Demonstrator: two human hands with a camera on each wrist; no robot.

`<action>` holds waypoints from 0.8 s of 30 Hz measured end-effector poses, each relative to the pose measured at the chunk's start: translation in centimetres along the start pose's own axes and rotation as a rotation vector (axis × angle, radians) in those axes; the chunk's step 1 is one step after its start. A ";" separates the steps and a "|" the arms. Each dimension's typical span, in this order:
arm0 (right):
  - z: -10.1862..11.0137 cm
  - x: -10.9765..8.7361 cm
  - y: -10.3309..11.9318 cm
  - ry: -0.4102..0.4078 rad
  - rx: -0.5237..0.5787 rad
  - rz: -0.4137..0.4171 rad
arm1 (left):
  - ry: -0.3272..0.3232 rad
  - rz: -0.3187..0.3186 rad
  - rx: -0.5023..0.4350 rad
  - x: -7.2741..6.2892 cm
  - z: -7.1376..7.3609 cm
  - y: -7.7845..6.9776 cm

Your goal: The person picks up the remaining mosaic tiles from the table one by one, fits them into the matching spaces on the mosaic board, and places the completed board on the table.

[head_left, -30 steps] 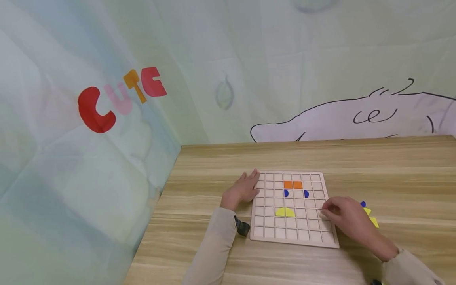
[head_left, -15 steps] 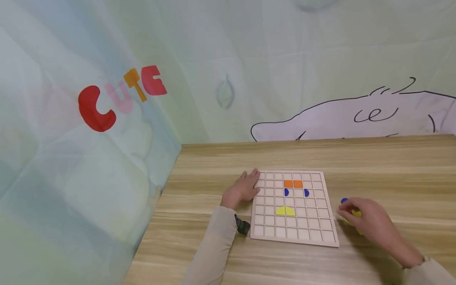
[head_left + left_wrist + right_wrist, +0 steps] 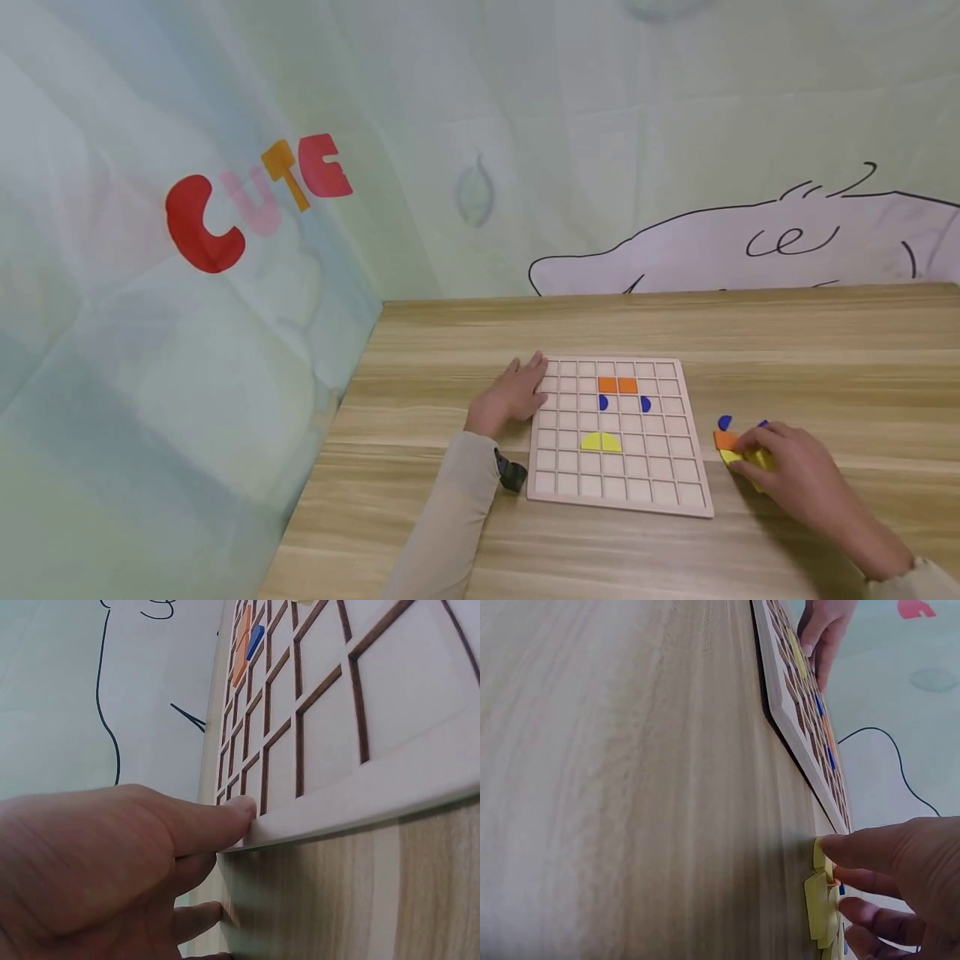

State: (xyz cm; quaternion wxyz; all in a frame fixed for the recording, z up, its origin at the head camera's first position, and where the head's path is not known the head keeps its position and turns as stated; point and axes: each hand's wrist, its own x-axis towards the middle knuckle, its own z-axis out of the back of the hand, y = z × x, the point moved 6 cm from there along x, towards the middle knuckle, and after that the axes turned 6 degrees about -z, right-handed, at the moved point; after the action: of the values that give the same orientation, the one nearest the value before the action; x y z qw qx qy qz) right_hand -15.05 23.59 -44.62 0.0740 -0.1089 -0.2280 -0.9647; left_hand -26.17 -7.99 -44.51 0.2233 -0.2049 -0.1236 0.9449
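A pale wooden grid board [image 3: 618, 502] lies on the table, holding two orange squares [image 3: 617, 385], two blue half-round pieces [image 3: 646, 404] and two yellow quarter-round pieces [image 3: 601, 442]. My left hand [image 3: 508, 398] rests at the board's left edge, its thumb on the rim and its fingers extended beside it. Right of the board, my right hand [image 3: 798, 471] reaches into a small heap of loose pieces. Its thumb touches a yellow piece [image 3: 821, 856]; the fingers are beside an orange piece [image 3: 724, 440] and more yellow pieces [image 3: 817, 906]. The hand hides part of the heap.
A loose blue piece [image 3: 724, 422] lies just beyond the orange one. The wood-grain table [image 3: 450, 333] meets a printed fabric backdrop [image 3: 480, 125] at its back and left. A dark strap device [image 3: 511, 473] sits on the left wrist.
My right hand has moved right, from over the board's right edge to the loose heap, and now uncovers an orange and a blue piece. My left hand stays put.
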 end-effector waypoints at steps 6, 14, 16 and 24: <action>-0.1 -0.3 -0.2 0.024 -0.009 -0.026 | 0.004 0.008 -0.001 -0.1 0.0 -0.1; -0.2 -0.5 -0.5 0.104 -0.035 -0.072 | 0.003 0.011 -0.016 -0.2 0.0 -0.1; -0.1 -0.5 -0.4 0.109 -0.034 -0.074 | 0.002 0.013 -0.019 -0.1 0.0 -0.1; -0.1 -0.7 -0.2 0.063 -0.007 -0.048 | 0.004 0.015 -0.016 0.0 0.0 0.0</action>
State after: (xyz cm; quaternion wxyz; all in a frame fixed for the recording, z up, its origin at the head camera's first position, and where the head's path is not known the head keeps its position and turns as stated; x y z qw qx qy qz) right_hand -14.43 23.76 -44.99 0.0574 -0.0733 -0.2245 -0.9700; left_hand -26.14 -8.02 -44.49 0.2148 -0.2095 -0.1292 0.9451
